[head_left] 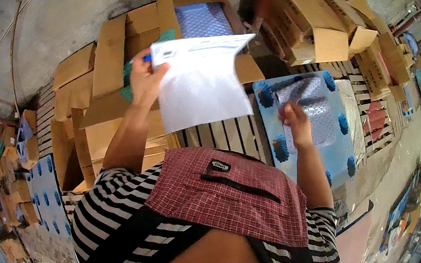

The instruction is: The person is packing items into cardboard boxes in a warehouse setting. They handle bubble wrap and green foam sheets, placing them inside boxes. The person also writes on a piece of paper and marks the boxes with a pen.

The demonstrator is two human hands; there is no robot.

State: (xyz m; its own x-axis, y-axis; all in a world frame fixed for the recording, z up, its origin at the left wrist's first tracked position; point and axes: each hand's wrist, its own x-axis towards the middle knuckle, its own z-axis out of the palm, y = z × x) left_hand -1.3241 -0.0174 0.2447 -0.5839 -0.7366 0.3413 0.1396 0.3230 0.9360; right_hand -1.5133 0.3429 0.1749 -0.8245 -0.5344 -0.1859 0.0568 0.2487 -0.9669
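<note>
A white printed sheet of paper (pixel 204 79) is raised in front of me, its right side curling. My left hand (pixel 146 80) pinches its left edge, and a small blue item (pixel 147 58), too small to name, shows by the fingers. To the right, my right hand (pixel 296 123) has its fingers closed on a clear bubble-wrap bag (pixel 322 117). That bag hangs over or rests on a blue plastic pallet (pixel 344 155) with dark blue round feet; which of the two I cannot tell. Behind the paper, an open cardboard box (pixel 165 9) contains bubble wrap (pixel 205 19).
More open cartons (pixel 109 58) stand on the left beside the wall. Stacked brown cartons (pixel 302 15) fill the far right. Slatted wooden pallets (pixel 226 134) lie beneath the boxes. A second blue pallet (pixel 49 189) is at the lower left.
</note>
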